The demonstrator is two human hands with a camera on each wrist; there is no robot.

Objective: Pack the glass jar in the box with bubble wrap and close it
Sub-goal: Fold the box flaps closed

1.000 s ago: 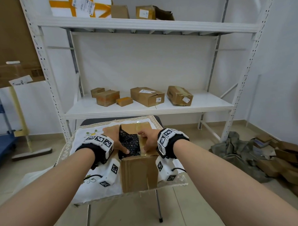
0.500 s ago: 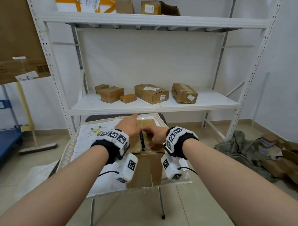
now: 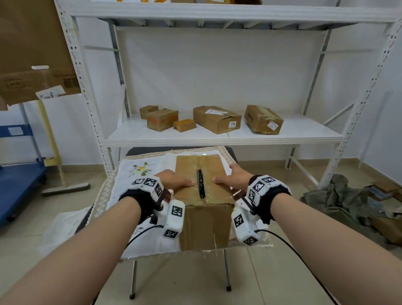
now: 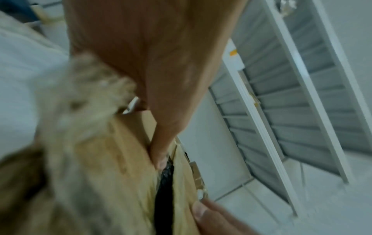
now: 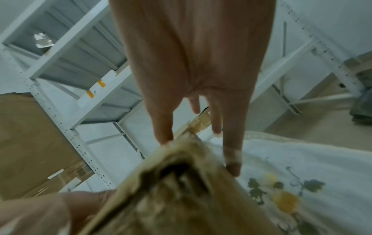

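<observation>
Cardboard box flaps under both hands.

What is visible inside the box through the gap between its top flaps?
Only a strip of dark, bumpy wrap shows through the slit in the box. The flaps cover everything else, so no jar is visible.

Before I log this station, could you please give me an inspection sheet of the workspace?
Surface: small table under a white embroidered cloth.
Job's things: box on the cloth, flaps down, a dark slit between them; jar and wrap not seen.
Clutter: nothing seen on the table.
Hands: left hand and right hand flat on the flaps.
Cables: black cables from the wrist cameras.
Surroundings: shelf with boxes, blue cart, scrap cardboard on the floor.
</observation>
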